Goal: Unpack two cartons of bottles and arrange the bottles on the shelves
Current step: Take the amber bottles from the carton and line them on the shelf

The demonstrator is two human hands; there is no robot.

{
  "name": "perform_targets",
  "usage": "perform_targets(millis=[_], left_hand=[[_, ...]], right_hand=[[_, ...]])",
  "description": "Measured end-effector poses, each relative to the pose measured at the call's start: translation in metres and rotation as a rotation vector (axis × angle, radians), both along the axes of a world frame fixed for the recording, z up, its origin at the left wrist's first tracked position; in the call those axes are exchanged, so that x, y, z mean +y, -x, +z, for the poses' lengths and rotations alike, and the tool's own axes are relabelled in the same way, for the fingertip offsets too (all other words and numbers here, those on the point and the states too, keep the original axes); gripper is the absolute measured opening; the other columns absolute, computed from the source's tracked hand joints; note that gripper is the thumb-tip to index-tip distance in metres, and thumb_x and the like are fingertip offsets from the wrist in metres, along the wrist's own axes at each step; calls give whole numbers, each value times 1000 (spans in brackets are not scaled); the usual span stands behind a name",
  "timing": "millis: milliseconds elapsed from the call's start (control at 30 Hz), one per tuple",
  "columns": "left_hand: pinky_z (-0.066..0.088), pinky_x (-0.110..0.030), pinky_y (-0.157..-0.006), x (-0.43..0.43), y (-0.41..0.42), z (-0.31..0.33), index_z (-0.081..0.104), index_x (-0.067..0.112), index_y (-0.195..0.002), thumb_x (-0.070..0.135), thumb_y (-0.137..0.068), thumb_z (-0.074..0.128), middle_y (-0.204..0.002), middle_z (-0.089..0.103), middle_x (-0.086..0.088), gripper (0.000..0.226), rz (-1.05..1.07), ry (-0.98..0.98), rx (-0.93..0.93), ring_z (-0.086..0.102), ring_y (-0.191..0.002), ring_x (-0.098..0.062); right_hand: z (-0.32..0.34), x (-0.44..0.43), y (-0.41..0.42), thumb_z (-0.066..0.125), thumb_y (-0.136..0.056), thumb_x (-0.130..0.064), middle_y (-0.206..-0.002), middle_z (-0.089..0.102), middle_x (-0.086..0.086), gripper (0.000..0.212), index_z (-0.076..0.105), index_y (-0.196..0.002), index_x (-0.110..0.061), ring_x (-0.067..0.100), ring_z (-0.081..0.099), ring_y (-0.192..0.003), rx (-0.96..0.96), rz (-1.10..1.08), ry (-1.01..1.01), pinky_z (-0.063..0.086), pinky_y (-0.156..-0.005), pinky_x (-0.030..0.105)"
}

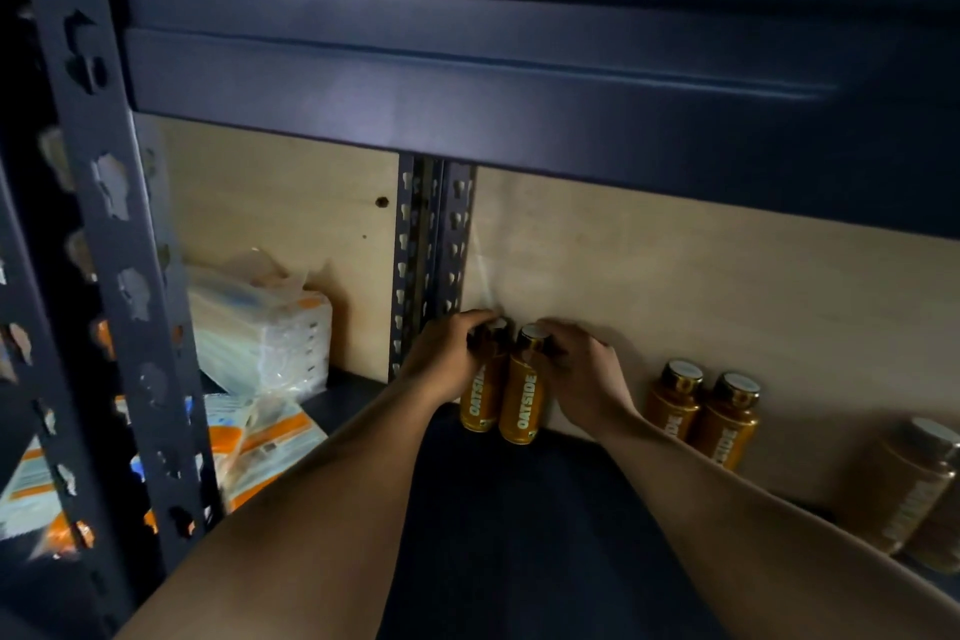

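Now left hand (445, 360) curls round cap of left bottle (479, 403), right hand (587, 374) round cap of right bottle (521, 403); both upright, side by side, at back of dark shelf (519, 535).

The scene is dim, with soft glare on the dark shelf beam (363, 109) above, a brighter wooden back panel (675, 286), and bent, blurred edges.
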State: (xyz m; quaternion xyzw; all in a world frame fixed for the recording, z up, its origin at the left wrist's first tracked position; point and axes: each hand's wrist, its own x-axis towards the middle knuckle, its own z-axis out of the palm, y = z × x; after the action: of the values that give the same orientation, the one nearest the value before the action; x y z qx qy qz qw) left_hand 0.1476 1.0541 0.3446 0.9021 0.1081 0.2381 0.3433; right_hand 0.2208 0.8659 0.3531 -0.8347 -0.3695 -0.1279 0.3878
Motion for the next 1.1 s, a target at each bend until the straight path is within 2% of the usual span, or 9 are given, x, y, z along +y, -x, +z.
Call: perform_targets(millis=[100, 267, 433, 667, 833, 967, 1033, 1100], left_hand=[[48, -30, -102, -2, 2, -3, 46, 36, -146, 15, -100, 60, -148, 51, 4, 53, 9, -14, -5, 53, -130, -16], [44, -38, -109, 0, 8, -2, 45, 36, -146, 14, -101, 56, -149, 49, 3, 52, 38, -29, -5, 49, -135, -19], [43, -24, -96, 2, 10, -3, 43, 36, -148, 8, -101, 54, -151, 47, 1, 56, 70, -35, -21, 50, -133, -19], [44, -30, -104, 1, 9, -2, 45, 36, -146, 13, -99, 60, -151, 48, 3, 55, 10, 16, -32, 50, -134, -17], [47, -33, -106, 4, 6, -6, 49, 39, -143, 15, -99, 62, -147, 53, 6, 52, 31, 31, -53, 53, -131, -15], [47, -28, -102, 3, 7, -8, 48, 39, -144, 17, -99, 62, -146, 53, 6, 51, 35, 20, -65, 54, -129, -14], [45, -22, -96, 3, 7, -9, 48, 40, -143, 16, -99, 61, -145, 54, 6, 52, 43, 22, -65, 55, -127, -13], [45, -22, -96, 2, 7, -9, 49, 40, -143, 17, -99, 62, -145, 55, 7, 52, 44, 31, -70, 56, -127, -13]], right_hand=[[-1, 1, 3, 70, -94, -36, -124, 69, -10, 35, 68, -128, -29, 9, 65, -110, -15, -5, -17, 53, -99, 37], [-3, 13, 9, 66, -97, -34, -127, 69, -7, 34, 66, -131, -28, 13, 64, -114, -4, -17, -49, 52, -102, 37], [-9, 18, 9, 66, -97, -31, -127, 67, -11, 29, 68, -126, -31, 9, 62, -115, -25, -7, -93, 52, -102, 38], [-8, 9, 9, 68, -96, -33, -120, 69, -13, 31, 68, -126, -31, 7, 64, -108, -12, -3, -95, 55, -97, 37], [-8, 11, 10, 66, -96, -36, -122, 71, -9, 34, 68, -128, -29, 13, 66, -109, -45, -42, -84, 55, -97, 40], [-10, 12, 15, 62, -99, -33, -127, 70, -5, 35, 65, -133, -25, 16, 64, -116, -73, -62, -66, 52, -102, 36], [-11, 13, 17, 62, -100, -33, -125, 70, -5, 34, 66, -133, -26, 16, 65, -114, -72, -74, -81, 52, -100, 36], [-11, 14, 18, 64, -99, -34, -124, 71, -6, 34, 66, -132, -28, 15, 66, -111, -72, -83, -89, 53, -98, 35]])
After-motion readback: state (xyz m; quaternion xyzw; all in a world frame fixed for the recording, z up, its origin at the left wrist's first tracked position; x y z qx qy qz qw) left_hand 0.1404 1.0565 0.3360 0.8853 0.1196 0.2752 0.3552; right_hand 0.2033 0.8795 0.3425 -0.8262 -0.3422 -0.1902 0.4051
